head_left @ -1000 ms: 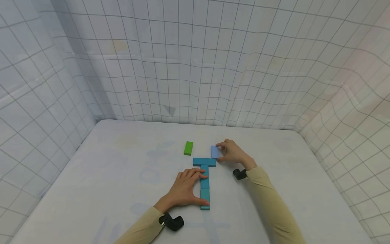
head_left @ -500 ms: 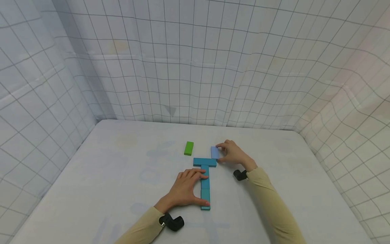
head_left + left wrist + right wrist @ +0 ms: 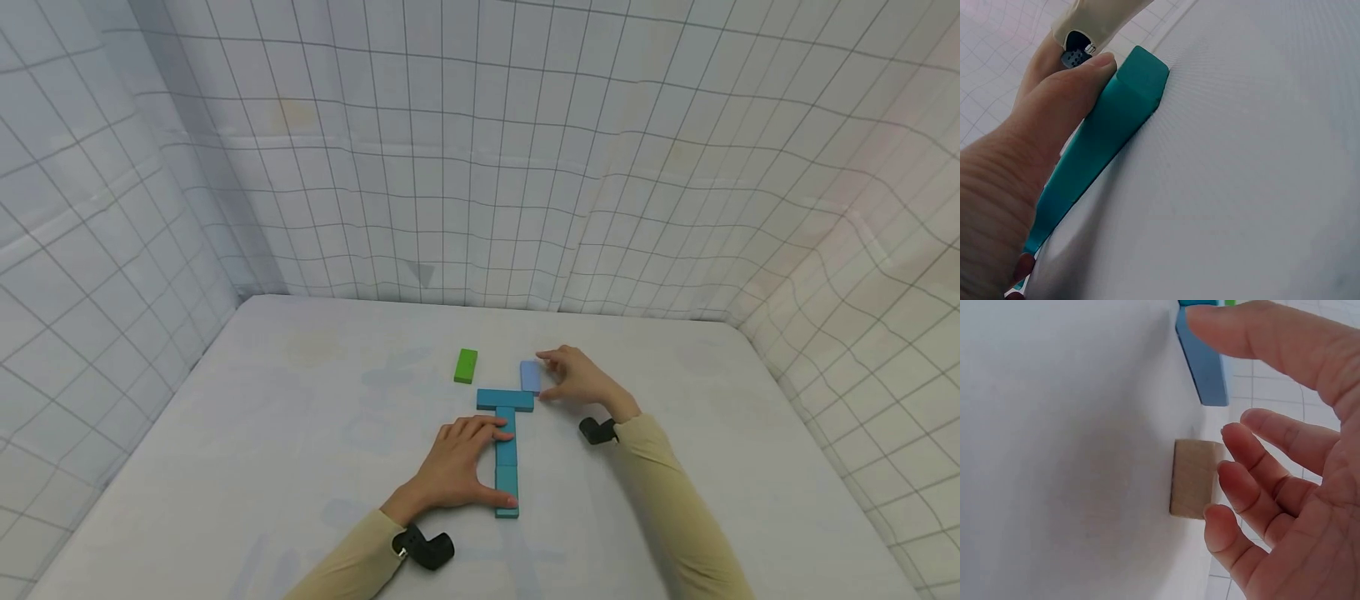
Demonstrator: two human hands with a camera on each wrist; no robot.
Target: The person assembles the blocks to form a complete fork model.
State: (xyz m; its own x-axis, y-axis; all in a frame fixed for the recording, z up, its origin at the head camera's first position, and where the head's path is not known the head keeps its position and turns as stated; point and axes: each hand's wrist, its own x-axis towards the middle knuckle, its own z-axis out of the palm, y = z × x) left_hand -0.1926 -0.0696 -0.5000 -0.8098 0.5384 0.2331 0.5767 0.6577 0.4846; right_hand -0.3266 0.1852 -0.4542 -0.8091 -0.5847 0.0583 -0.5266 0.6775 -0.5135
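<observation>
My left hand (image 3: pixel 452 467) lies across a column of teal blocks (image 3: pixel 506 450), the thumb over the near end and the fingertips spread farther up. In the left wrist view, the thumb rests along the teal block (image 3: pixel 1104 122). A blue crossbar block (image 3: pixel 506 400) caps the column, making a T shape. My right hand (image 3: pixel 583 382) is beside the light blue block (image 3: pixel 530 377), which meets the crossbar's far right end. Its fingers stand apart from that block, and the thumb tip overlaps the light blue block (image 3: pixel 1207 362) in the right wrist view.
A green block (image 3: pixel 466 367) lies behind the crossbar, to the left. Beyond the right fingertips is a plain wooden block (image 3: pixel 1192 478), hidden behind the hand in the head view. Grid-patterned curtains (image 3: pixel 480 167) surround the white table (image 3: pixel 262 450).
My right hand has drawn slightly to the right, its fingers parting from the light blue block, which stays in place. The left hand keeps its position on the teal column.
</observation>
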